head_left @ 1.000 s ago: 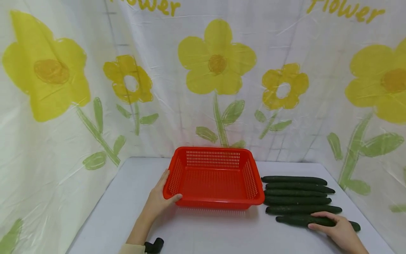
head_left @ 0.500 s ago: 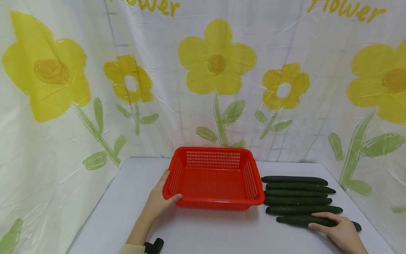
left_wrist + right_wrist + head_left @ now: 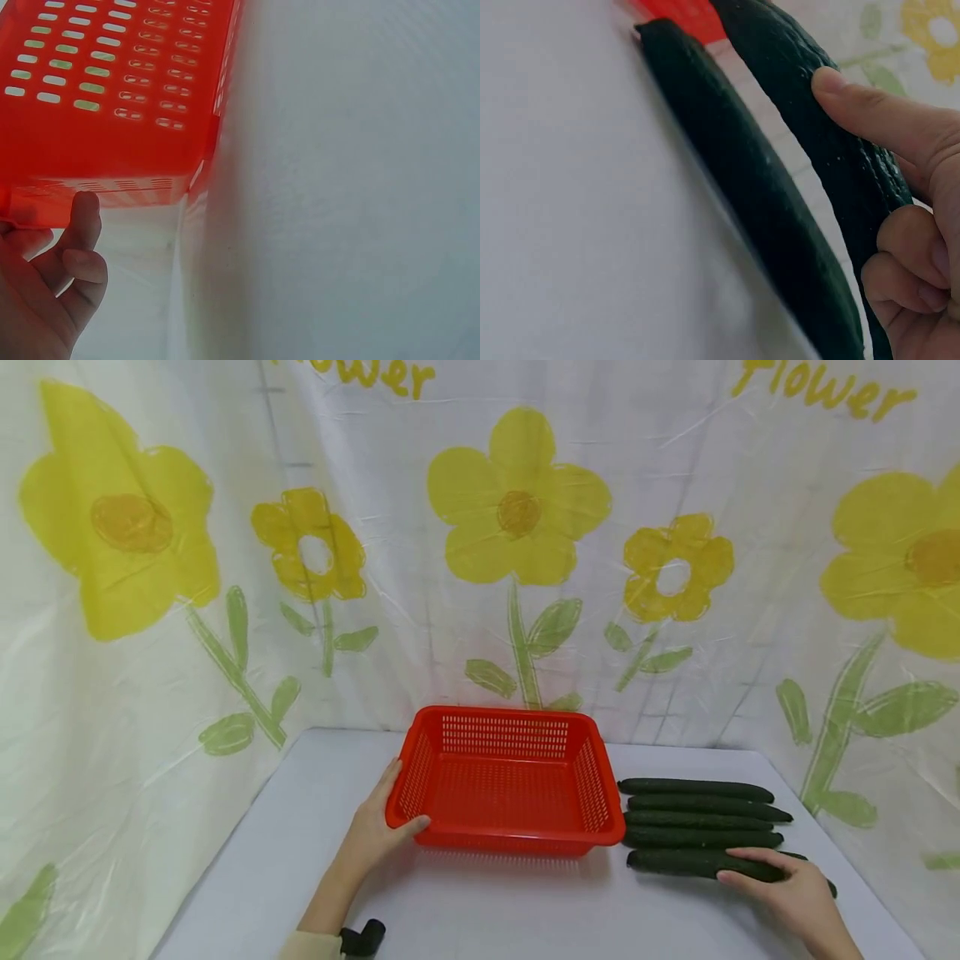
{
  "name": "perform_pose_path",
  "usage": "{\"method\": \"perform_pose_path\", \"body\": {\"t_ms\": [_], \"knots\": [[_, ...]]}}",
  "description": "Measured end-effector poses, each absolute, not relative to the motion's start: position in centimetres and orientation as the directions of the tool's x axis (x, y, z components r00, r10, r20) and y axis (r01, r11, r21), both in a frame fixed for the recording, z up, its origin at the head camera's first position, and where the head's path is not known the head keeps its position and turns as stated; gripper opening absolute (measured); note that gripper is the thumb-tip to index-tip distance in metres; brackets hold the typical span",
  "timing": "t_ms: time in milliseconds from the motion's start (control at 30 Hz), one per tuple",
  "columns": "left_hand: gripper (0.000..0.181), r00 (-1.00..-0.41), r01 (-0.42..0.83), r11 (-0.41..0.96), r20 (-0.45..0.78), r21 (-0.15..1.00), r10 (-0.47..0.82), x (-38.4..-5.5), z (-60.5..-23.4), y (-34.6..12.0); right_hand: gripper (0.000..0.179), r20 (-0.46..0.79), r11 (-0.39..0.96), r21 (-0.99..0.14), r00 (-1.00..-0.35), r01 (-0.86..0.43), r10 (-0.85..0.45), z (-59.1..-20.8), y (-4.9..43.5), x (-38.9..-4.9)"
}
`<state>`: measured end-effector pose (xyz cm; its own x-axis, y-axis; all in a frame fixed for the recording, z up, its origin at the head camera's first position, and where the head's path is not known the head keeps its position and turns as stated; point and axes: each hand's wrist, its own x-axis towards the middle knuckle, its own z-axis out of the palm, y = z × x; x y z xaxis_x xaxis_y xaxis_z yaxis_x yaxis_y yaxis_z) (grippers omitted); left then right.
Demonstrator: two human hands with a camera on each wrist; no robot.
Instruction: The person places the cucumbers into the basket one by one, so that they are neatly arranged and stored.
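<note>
Gripping a green cucumber [image 3: 825, 157] with the right hand [image 3: 804, 897], left hand [image 3: 371, 839] spread against a red basket [image 3: 510, 837]

One right hand [image 3: 915, 232] gripping a long, dark green, bumpy-skinned cucumber [image 3: 847, 172]; a second long, dark green cucumber [image 3: 742, 165], apart from it on a smooth white surface [image 3: 577, 187]; one bright red object [image 3: 686, 16] (blurred, cropped); white sheeting [image 3: 836, 22] bearing a yellow flower [image 3: 916, 16].

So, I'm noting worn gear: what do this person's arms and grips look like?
The left grip is bare, with a cream sleeve and a stubby black device beside it. The right grip is bare too; no sleeve shows on that side. I see no gloves or rings.
</note>
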<state>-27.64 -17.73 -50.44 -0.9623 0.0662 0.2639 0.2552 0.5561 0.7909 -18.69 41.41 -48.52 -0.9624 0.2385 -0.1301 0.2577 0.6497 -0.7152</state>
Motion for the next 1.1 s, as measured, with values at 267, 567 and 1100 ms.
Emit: {"method": "perform_pose_path", "body": {"t_ms": [267, 567, 1100], "knots": [[0.107, -0.969, 0.236, 0.536, 0.239, 0.811, 0.065, -28.0, -50.4, -17.3, 0.072, -0.018, 0.637, -0.749, -0.966, 0.183, 0.256, -46.8, 40.9, -19.9], [0.109, -0.974, 0.216, 0.537, 0.216, 0.815, 0.064, -27.8, -50.4, -17.2, 0.055, 0.077, 0.56, -0.824, -0.961, 0.089, 0.265, -46.2, 40.3, -20.7], [0.107, -0.963, 0.255, 0.533, 0.258, 0.807, 0.071, -27.7, -50.5, -17.7, 0.04, 0.195, 0.436, -0.898, -0.942, -0.06, 0.272, -44.4, 36.7, -23.7]]}}
